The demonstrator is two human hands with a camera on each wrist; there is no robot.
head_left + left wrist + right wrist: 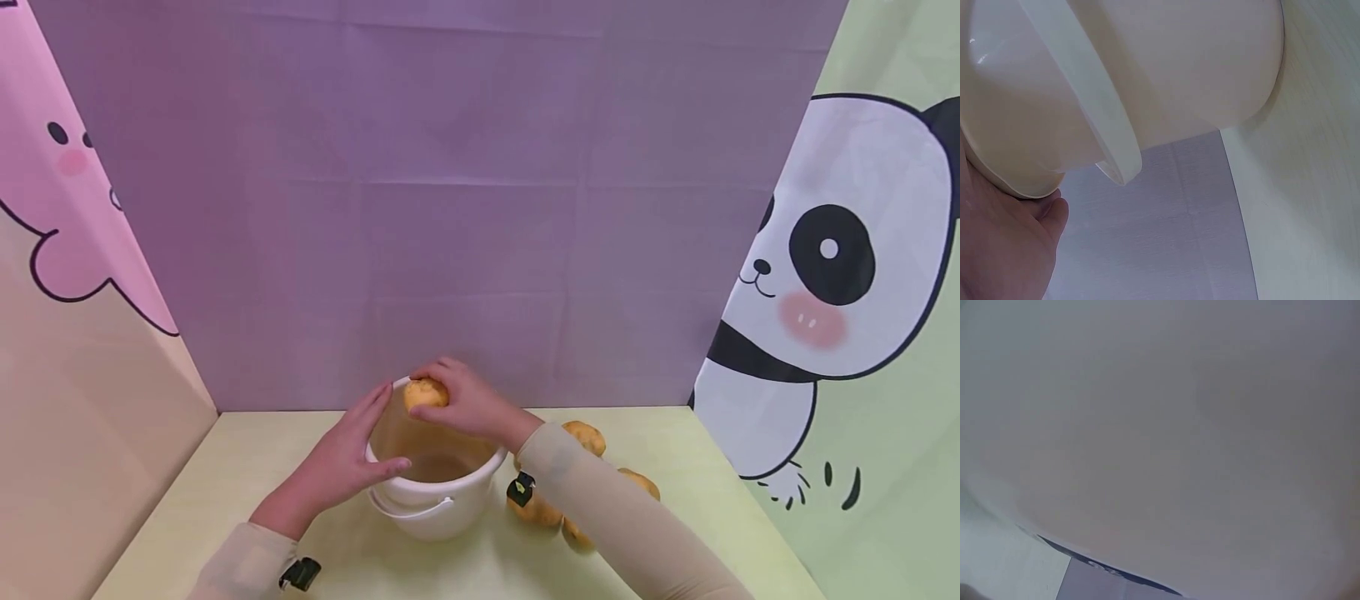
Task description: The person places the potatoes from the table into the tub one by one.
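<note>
A white bucket (438, 517) stands upright on the table with its thin handle (416, 508) hanging at the front. My left hand (341, 462) rests along the bucket's left rim, fingers and thumb extended and spread apart. In the left wrist view, fingertips (1054, 219) show at the rim. My right hand (476, 404) grips a yellow-brown potato (425, 396) over the back of the bucket's opening, fingers behind and thumb in front. The bucket's pale wall (1160, 456) fills most of the right wrist view, hiding that hand there.
Several more potatoes (585, 436) lie on the pale table (345, 558) right of the bucket, partly hidden under my right sleeve (615, 517). A purple backdrop (465, 208) rises behind, with cartoon-printed side panels at left and right.
</note>
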